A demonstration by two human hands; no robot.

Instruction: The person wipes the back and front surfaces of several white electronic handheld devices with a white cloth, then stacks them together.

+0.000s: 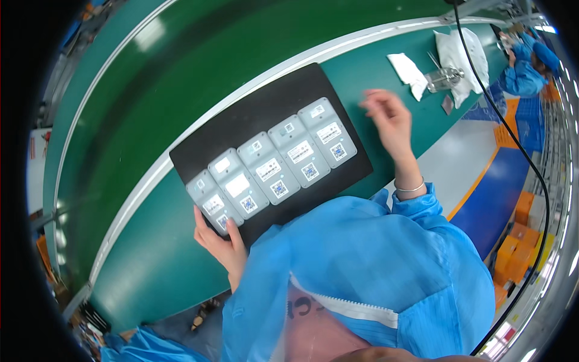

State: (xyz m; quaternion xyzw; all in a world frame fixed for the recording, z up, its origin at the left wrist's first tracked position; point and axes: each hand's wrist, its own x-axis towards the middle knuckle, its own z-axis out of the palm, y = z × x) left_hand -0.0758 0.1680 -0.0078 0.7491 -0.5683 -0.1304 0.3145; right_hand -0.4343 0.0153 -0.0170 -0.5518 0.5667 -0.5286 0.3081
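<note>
Several flat grey plastic device housings, with white labels and square printed codes, lie side by side on a black mat [253,114]. My left hand [224,248] grips the lower end of the leftmost grey housing [215,204], thumb on its face and fingers along its left side. Its neighbour, a grey housing [239,183], carries two blank-looking white labels. At the far right of the row is another grey housing [327,134]. My right hand [391,120] hovers past the mat's right edge, holding nothing visible, its fingers loosely bent and apart.
The mat rests on a green worktop [142,256] with a pale rail [241,75] behind it. Farther right are a white packet [408,73], a clear container [443,79] and a white bag [463,57]. A black cable [512,134] hangs at right, near a co-worker [525,71] in blue.
</note>
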